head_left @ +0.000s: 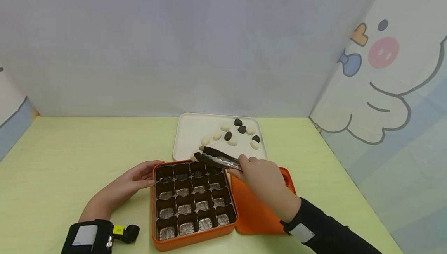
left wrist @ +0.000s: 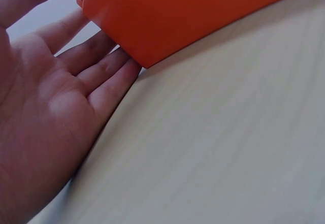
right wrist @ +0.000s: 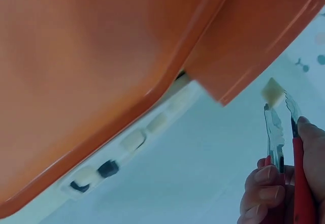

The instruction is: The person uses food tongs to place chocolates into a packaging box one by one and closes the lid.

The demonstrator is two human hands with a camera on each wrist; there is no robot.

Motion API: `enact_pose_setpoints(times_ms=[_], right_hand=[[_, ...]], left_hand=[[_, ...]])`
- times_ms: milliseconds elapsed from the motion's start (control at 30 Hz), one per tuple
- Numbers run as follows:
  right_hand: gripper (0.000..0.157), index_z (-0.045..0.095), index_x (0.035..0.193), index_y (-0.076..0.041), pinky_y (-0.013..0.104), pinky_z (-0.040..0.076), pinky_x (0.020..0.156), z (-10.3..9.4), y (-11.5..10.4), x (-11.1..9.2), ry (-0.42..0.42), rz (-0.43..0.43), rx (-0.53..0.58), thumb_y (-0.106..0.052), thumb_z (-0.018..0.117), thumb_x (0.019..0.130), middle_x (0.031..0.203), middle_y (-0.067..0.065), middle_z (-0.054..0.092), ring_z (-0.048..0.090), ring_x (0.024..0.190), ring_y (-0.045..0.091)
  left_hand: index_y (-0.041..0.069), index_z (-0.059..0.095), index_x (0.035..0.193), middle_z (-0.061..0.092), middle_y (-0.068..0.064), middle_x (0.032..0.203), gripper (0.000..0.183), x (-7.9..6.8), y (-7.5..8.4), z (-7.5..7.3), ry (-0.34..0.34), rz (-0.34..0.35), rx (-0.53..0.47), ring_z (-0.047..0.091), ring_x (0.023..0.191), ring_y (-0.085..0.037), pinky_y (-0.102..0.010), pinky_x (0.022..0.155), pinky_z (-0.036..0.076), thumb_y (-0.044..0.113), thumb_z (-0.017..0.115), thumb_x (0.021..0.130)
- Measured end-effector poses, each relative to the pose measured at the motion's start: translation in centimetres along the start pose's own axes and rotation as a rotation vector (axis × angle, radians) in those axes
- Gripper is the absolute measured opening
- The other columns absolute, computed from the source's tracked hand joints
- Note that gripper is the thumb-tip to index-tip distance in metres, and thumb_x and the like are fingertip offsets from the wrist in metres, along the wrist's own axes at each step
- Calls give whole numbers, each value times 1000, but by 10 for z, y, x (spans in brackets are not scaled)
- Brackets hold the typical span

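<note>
Orange box with a brown sixteen-pocket insert (head_left: 195, 238) is resting on the pale worktop (head_left: 87, 149); left hand (head_left: 125, 184) is touching its ten o'clock corner, fingers nearly straight. Right hand (head_left: 263, 180), fingers curled, is gripping red-handled metal tongs (head_left: 221, 161), whose tips are pinching a small cream angular piece (right wrist: 273, 93) at the box's twelve o'clock, by the white rectangular tray (head_left: 188, 130). Judgement: a tong transfer is under way; next move is probably calling for steady squeeze, rim clearance. Piece is showing diamond-like, blurred; material unclear.
</note>
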State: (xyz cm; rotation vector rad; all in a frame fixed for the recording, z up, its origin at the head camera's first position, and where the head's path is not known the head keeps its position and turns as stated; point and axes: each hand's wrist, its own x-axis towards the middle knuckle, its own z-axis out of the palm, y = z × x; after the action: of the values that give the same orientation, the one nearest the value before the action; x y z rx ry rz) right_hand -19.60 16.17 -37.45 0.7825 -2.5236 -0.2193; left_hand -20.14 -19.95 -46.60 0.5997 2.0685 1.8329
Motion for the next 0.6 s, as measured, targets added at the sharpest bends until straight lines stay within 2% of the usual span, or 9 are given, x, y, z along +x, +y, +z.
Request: enact_pose_setpoints(times_ms=[200,400,600], right_hand=[[46,43,76,-12,21,15,33,-7,-26,1,-23,-90,42,-57,48,85,50,-4,29,24,35,9],[46,45,74,-14,20,14,32,-2,-42,1,62,-202,27,-59,46,85,48,-6,24,21,35,7],[46,46,75,-15,19,15,31,4,-51,0,29,-249,50,-59,40,87,48,-6,24,21,36,7]], left_hand=[[19,35,135,37,-11,138,47,0,0,0,6,-6,-4,28,126,-24,-58,103,19,17,52,91],[20,35,134,38,-10,137,46,0,-2,-1,5,5,11,28,127,-25,-59,104,17,18,52,91],[21,35,134,36,-10,138,46,0,-3,-2,17,2,24,27,127,-26,-57,104,19,19,52,91]])
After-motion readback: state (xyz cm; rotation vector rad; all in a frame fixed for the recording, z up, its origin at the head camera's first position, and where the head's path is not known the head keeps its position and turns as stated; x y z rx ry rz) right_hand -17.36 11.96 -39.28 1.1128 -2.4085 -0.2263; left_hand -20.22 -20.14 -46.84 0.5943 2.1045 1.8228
